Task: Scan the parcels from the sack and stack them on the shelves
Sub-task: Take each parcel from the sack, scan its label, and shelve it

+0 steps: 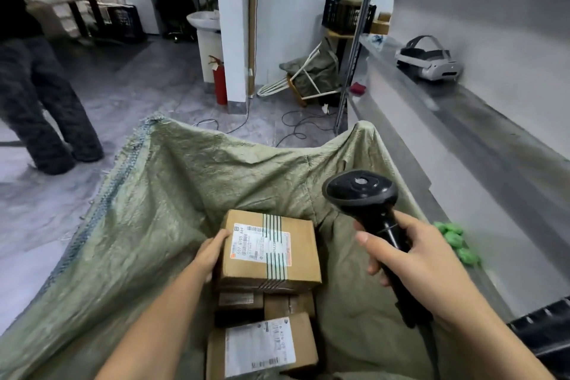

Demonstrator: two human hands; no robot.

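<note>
Sack (185,194), right fingers (374,265) grip scanner (361,191) (left (212,251): parcel (296,259))

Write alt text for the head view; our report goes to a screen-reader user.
A person's left hand grips the side of a labelled cardboard parcel inside an open green sack, while the right hand holds a black barcode scanner near it. More parcels lie below; a metal shelf stands to the right.

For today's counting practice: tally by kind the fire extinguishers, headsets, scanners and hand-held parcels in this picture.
Fire extinguisher: 1
Headset: 1
Scanner: 1
Parcel held by the left hand: 1
Total: 4
</note>
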